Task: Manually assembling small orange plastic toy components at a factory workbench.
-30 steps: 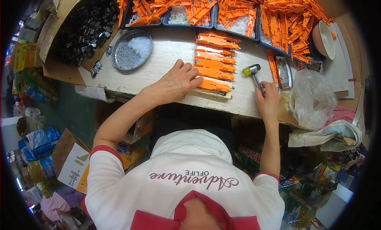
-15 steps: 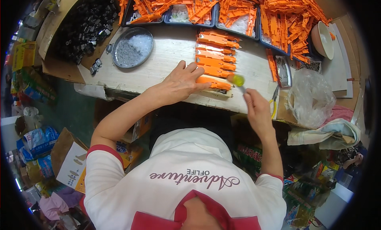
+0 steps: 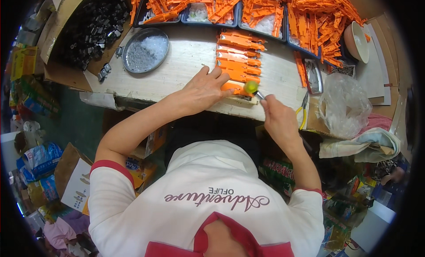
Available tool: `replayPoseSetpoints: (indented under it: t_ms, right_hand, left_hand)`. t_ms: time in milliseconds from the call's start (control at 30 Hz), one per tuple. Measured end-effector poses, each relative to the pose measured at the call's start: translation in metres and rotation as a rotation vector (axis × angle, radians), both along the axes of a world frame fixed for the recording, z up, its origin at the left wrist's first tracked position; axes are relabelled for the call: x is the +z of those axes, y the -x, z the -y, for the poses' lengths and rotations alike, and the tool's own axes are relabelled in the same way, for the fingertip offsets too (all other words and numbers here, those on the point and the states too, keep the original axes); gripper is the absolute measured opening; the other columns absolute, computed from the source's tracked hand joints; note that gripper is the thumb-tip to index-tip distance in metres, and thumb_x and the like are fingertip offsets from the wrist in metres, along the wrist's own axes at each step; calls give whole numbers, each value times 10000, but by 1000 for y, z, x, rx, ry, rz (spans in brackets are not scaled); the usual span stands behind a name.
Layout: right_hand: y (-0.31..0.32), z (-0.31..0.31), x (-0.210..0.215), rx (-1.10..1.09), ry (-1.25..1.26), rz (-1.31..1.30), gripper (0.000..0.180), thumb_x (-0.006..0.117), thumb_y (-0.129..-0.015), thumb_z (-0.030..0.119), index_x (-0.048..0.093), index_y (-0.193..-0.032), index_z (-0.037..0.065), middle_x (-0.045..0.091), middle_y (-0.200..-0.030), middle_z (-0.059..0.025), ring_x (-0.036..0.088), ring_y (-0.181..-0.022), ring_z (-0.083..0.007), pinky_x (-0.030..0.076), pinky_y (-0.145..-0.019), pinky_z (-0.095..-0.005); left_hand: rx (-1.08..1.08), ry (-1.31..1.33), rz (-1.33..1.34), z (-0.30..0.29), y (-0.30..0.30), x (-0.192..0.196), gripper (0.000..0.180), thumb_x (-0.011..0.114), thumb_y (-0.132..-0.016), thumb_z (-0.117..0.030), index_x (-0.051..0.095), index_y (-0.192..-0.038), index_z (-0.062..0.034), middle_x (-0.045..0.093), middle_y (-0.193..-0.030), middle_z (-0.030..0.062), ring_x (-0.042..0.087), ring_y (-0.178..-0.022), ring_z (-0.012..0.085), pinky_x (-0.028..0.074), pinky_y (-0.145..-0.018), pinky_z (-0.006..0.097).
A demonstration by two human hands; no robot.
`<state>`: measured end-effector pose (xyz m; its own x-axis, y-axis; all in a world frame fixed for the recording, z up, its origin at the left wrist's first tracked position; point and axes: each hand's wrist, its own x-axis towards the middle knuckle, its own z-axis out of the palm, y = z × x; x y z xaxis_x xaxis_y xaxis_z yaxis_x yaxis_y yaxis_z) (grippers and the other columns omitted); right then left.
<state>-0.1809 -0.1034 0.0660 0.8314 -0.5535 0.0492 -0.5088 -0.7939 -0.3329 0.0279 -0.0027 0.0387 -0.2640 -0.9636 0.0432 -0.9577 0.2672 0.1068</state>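
Note:
My left hand (image 3: 204,87) lies flat on the wooden bench, its fingertips pressing the nearest orange plastic strip (image 3: 233,86) in a row of such strips (image 3: 239,57). My right hand (image 3: 275,117) grips the handle of a small mallet with a yellow-green head (image 3: 251,87). The mallet head sits on the right end of that nearest strip, just beside my left fingertips.
A round metal dish of small pale parts (image 3: 145,49) stands left on the bench (image 3: 186,66). Trays of orange parts (image 3: 212,6) line the back. A box of black parts (image 3: 88,26), a bowl (image 3: 357,40), a clear plastic bag (image 3: 345,104) and pliers (image 3: 303,110) surround them.
My right hand lifted the mallet from the bench's right side and swung it left, down onto the nearest orange strip. My left hand stayed on the strips.

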Motion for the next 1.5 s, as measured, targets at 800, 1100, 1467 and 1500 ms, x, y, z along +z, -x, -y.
replayPoseSetpoints:
  t_ms: [800,1100,1467,1500]
  right_hand:
    - [-34,-3,-14,119,-67,-15,121,441,-898,159,503,-961,76,545,-647,-182,536,-596,-382,412,-507,-425]
    - [-53,10,-9,6,-138,-140,228,404,-918,250,466,-855,40,538,-638,-205,509,-596,-416,359,-540,-487]
    - [-49,19,-10,-11,-233,3,179,422,-916,213,514,-944,61,544,-661,-202,531,-613,-375,383,-528,-420]
    - [-50,14,-6,-3,-237,2,179,422,-916,213,514,-944,61,544,-661,-202,531,-613,-375,383,-528,-420]
  left_hand:
    - [337,218,-653,-2,-5,-28,500,586,-633,65,541,-1106,-90,547,-802,68,485,-784,247,440,-698,342]
    - [380,322,-727,-12,0,-31,552,608,-618,71,511,-1147,-52,512,-753,77,467,-764,247,396,-689,337]
    - [262,534,-410,-26,59,-43,369,527,-691,-30,537,-1056,25,493,-1167,190,470,-1089,328,346,-927,434]
    - [270,532,-407,-27,62,-48,369,527,-691,-30,537,-1056,25,493,-1167,190,470,-1089,328,346,-927,434]
